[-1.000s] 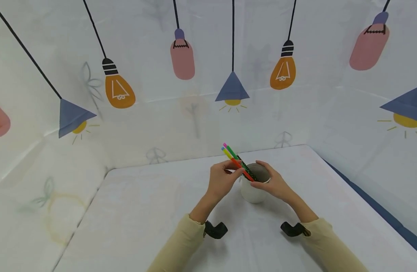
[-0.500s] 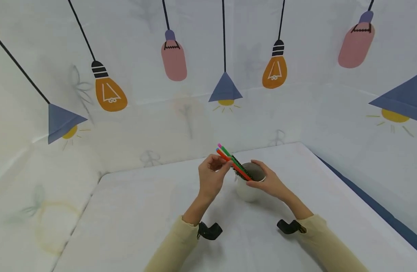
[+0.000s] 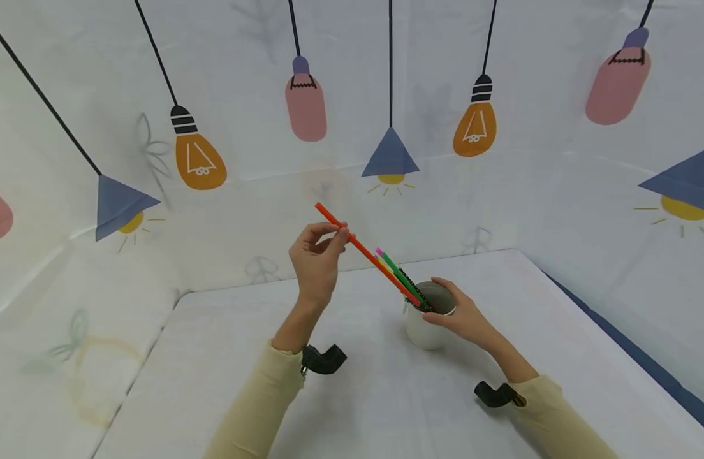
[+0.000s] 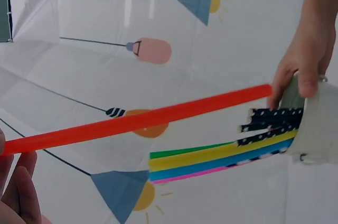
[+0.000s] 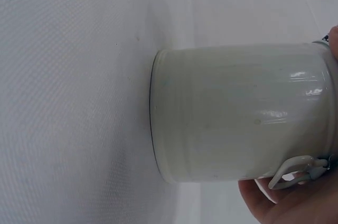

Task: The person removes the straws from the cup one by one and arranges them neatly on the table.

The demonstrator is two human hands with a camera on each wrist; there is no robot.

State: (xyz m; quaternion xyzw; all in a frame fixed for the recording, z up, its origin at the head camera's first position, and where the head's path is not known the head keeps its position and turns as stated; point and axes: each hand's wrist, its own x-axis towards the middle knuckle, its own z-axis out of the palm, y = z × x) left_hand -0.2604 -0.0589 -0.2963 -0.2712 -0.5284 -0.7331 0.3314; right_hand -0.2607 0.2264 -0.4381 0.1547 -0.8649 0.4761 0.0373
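Observation:
My left hand (image 3: 316, 264) pinches an orange-red drinking straw (image 3: 363, 249) near its upper end, left of and above a white jar (image 3: 423, 333). The straw slants down toward the jar. In the left wrist view its lower end is outside the mouth, near the right fingers. My right hand (image 3: 468, 313) holds the jar's rim from the right, thumb in front, fingers behind. Still leaning in the jar are a green straw (image 3: 389, 261), a yellow straw (image 4: 195, 161), a blue straw (image 4: 195, 173), a pink straw (image 4: 171, 180) and several black dotted straws (image 4: 272, 127).
The jar stands upright on a white-covered table (image 3: 226, 376). A wire clasp (image 5: 296, 170) hangs at its rim. White sheets printed with hanging lamps (image 3: 391, 153) surround the table at the back and sides. Each wrist carries a black camera mount (image 3: 324, 360).
My left hand has moved up and left, drawing the orange-red straw out from among the others. My right hand stays on the jar, which has not visibly moved on the table.

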